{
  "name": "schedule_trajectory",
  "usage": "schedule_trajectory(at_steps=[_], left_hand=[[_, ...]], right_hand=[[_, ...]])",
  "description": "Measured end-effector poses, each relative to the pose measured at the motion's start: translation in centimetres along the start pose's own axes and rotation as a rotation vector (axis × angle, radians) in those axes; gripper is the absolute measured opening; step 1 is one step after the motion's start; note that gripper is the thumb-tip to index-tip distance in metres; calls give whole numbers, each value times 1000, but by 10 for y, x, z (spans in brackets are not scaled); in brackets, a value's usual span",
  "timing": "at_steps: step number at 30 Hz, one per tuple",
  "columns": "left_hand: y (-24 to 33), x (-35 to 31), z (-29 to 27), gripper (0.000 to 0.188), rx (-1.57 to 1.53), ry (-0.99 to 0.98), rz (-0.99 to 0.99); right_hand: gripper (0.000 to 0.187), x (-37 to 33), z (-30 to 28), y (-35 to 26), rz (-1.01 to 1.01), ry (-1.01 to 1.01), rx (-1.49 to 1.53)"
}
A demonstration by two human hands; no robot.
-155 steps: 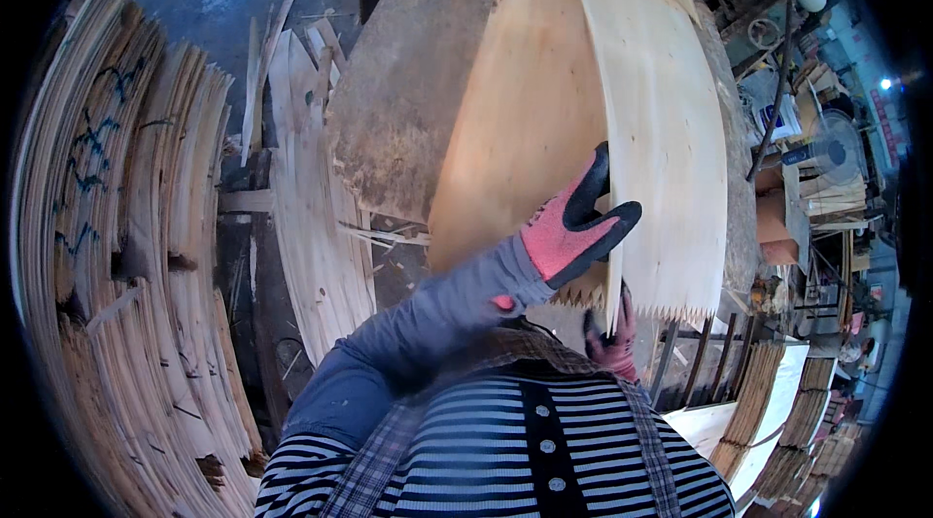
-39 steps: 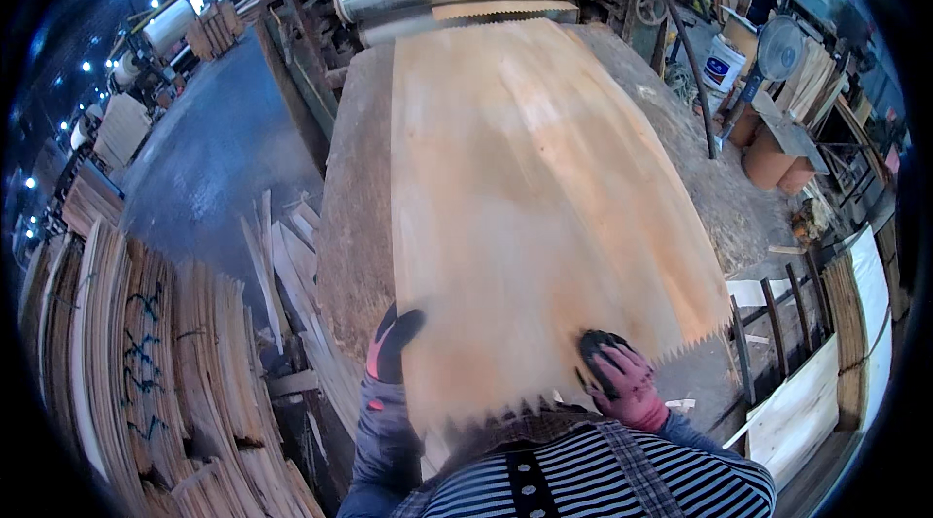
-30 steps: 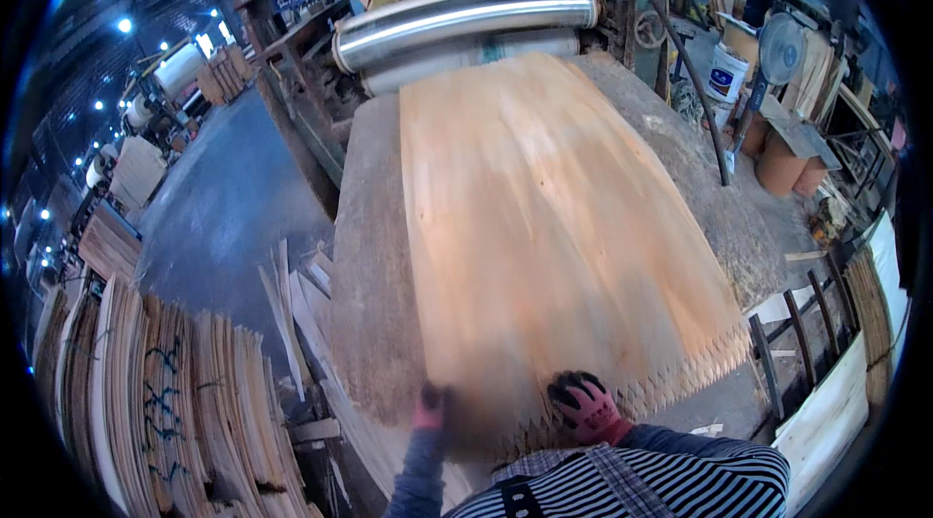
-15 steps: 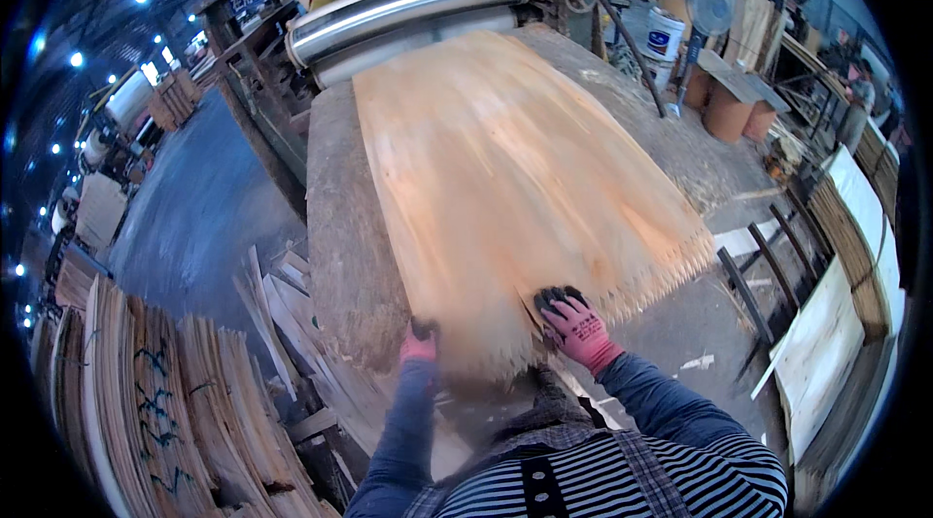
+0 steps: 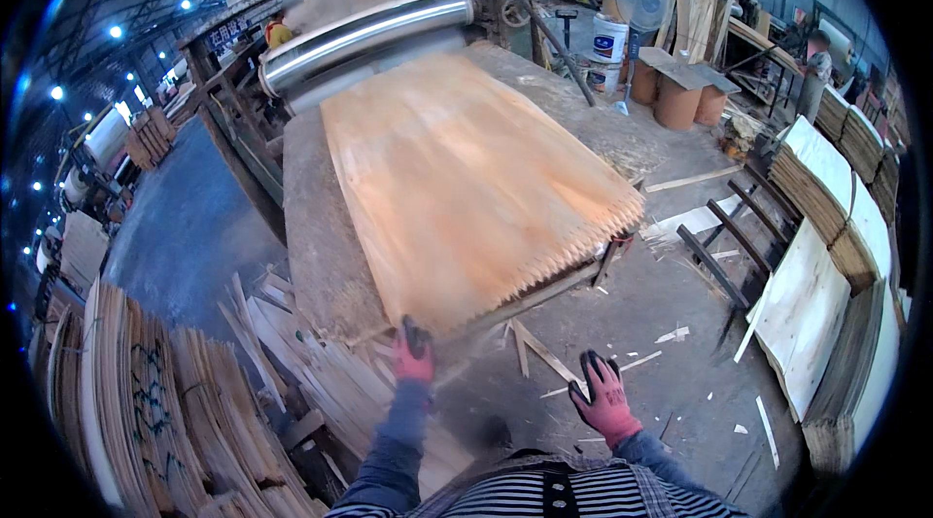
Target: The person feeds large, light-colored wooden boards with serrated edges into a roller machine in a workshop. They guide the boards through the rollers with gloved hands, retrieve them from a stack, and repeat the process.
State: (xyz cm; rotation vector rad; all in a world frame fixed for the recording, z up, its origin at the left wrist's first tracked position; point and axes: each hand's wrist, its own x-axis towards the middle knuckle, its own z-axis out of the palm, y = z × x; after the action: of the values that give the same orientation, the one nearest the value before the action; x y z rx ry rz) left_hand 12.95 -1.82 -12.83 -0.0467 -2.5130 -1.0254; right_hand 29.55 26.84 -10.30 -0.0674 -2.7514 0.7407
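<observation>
A wide, thin sheet of wood veneer (image 5: pixel 476 178) with a jagged near edge lies on a worn grey table (image 5: pixel 316 217). Its far end reaches a shiny metal roller (image 5: pixel 369 37). My left hand (image 5: pixel 415 355), in a pink glove with black fingertips, is at the sheet's near left corner, fingers stretched forward and touching or just beside the edge; they are slightly blurred. Off the sheet, above the floor, my right hand (image 5: pixel 604 398) in a matching glove has its fingers spread and holds nothing.
Stacked veneer (image 5: pixel 146 401) stands at my lower left, and loose strips (image 5: pixel 311 353) lie beside the table. At right are metal bars (image 5: pixel 719 265) and bundled sheets (image 5: pixel 826 226). Offcuts litter the floor (image 5: pixel 671 401). A fan (image 5: pixel 643 1) and white buckets (image 5: pixel 608 40) stand farther back.
The veneer's near edge has moved away from me toward the roller. My right hand has come off the sheet and drawn back. My left hand stays by the near left corner. The view has shifted.
</observation>
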Motion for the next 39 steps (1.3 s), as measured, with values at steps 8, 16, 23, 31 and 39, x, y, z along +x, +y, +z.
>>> schedule_trajectory(at_steps=[8, 16, 23, 31, 39], left_hand=[[196, -258, 95, 59, -339, -997, 242], [391, -461, 142, 58, -492, -1550, 626], [461, -562, 213, 43, -262, -1558, 788], [597, -678, 277, 38, -463, -1688, 651], [572, -664, 269, 53, -381, -1490, 524]], right_hand=[[60, -295, -112, 76, 629, 228, 41], [55, -498, -231, 98, 1196, 774, 76], [57, -601, -321, 174, 1214, 976, -158], [56, -724, -346, 254, 1506, 1114, -93], [45, -678, -350, 373, 1366, 623, 385]])
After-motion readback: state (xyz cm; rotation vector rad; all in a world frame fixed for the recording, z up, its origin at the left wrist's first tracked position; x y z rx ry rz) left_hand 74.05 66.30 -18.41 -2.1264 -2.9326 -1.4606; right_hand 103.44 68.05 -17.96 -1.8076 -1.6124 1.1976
